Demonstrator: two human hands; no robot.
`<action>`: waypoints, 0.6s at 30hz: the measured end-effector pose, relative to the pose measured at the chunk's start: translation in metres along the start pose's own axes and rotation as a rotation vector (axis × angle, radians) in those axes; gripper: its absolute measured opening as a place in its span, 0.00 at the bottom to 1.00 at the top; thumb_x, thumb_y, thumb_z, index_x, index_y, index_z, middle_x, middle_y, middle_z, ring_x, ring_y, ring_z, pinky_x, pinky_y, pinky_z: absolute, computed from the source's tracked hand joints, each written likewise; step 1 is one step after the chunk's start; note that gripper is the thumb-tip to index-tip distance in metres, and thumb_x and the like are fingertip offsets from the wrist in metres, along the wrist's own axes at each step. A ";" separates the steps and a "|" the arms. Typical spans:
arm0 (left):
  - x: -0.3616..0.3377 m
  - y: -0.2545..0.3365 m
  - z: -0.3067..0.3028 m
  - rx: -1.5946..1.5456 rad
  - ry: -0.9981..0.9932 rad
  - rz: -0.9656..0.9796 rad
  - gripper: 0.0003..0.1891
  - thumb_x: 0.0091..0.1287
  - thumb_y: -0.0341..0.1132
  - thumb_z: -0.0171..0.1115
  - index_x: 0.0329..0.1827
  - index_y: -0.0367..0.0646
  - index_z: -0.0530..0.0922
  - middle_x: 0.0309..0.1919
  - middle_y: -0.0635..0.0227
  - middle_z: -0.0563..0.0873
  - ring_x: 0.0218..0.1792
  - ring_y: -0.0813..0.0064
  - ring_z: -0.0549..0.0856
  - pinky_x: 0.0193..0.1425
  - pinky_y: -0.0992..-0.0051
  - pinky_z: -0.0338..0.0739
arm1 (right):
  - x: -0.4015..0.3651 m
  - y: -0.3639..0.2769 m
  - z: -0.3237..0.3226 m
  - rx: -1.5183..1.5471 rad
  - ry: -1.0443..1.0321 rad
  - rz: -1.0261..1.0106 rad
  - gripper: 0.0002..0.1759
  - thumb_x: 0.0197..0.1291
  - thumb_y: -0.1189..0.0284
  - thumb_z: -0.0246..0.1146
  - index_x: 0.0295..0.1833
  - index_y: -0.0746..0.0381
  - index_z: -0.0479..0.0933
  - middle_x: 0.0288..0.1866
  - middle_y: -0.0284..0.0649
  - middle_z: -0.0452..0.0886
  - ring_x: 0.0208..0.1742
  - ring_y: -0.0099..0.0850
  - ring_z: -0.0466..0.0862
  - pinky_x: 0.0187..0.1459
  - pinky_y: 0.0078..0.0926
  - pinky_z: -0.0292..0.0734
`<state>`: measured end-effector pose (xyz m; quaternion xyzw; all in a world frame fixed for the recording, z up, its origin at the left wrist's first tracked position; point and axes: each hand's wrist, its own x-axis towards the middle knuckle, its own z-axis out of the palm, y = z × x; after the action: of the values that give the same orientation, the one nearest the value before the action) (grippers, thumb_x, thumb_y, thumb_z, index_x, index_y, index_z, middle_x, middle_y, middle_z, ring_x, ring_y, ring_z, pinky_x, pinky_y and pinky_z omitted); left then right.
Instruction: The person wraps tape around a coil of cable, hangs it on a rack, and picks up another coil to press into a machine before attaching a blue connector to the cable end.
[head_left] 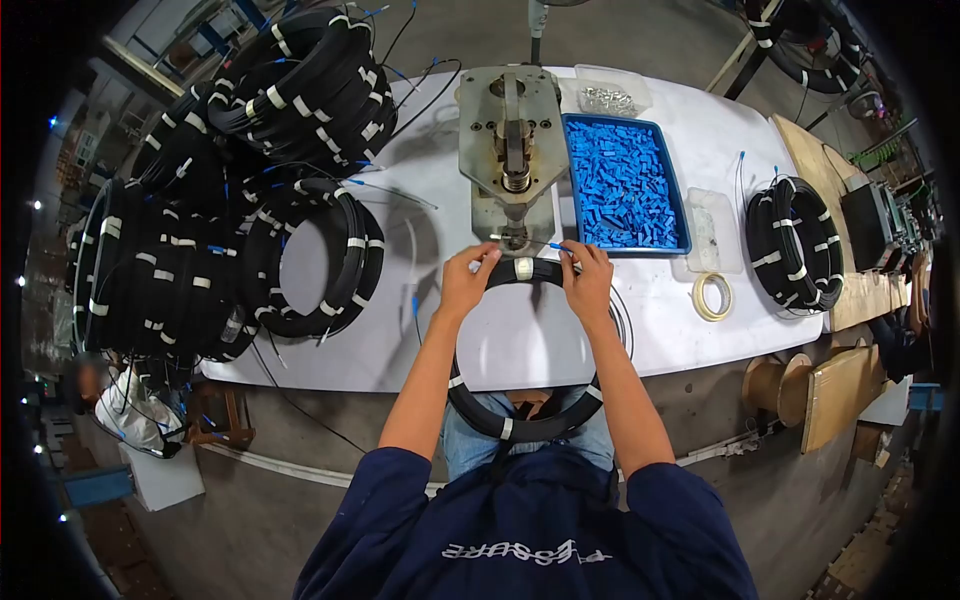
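My right hand (588, 278) pinches a thin black cable near its blue connector (560, 247), just right of the press's lower jaw. The cable end runs left into the work point of the metal bench press (513, 140). My left hand (467, 280) is closed, thumb and forefinger together, beside the left of that jaw; what they hold is too small to make out. Below both hands, a coil of black cable (525, 428) bound with white tape rests partly on the table edge and partly over my lap.
Behind the press sits a clear tray of small metal parts (606, 100). A blue tray (688, 245) of blue connectors stands to the right, near a tape roll (712, 297) and another cable coil (795, 245). Stacked black coils (300, 100) crowd the left side of the white table (420, 230).
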<state>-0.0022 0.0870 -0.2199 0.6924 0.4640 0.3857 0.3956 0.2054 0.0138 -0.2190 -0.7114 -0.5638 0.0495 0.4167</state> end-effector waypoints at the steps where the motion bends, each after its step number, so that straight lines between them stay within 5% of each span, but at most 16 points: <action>1: 0.001 0.000 0.004 -0.046 -0.060 -0.080 0.18 0.64 0.37 0.68 0.54 0.36 0.82 0.39 0.57 0.89 0.36 0.68 0.86 0.43 0.71 0.79 | -0.001 0.001 -0.001 -0.004 0.006 0.000 0.07 0.60 0.70 0.65 0.45 0.53 0.81 0.37 0.37 0.77 0.41 0.41 0.76 0.41 0.41 0.66; 5: 0.006 0.004 0.006 -0.220 0.033 -0.251 0.17 0.68 0.39 0.66 0.50 0.32 0.84 0.36 0.65 0.90 0.37 0.81 0.82 0.45 0.78 0.76 | -0.004 -0.002 0.001 -0.075 0.028 -0.044 0.08 0.59 0.70 0.66 0.44 0.53 0.81 0.37 0.36 0.77 0.41 0.40 0.75 0.42 0.40 0.66; 18: 0.013 0.001 0.009 -0.450 -0.026 -0.317 0.12 0.66 0.31 0.67 0.46 0.29 0.83 0.37 0.62 0.89 0.33 0.81 0.82 0.40 0.81 0.75 | -0.002 -0.002 0.005 -0.077 0.104 0.021 0.10 0.58 0.68 0.66 0.46 0.53 0.82 0.43 0.38 0.79 0.46 0.41 0.76 0.48 0.41 0.67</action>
<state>0.0097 0.0975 -0.2206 0.5109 0.4641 0.4033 0.6008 0.2006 0.0152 -0.2216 -0.7344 -0.5354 -0.0052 0.4171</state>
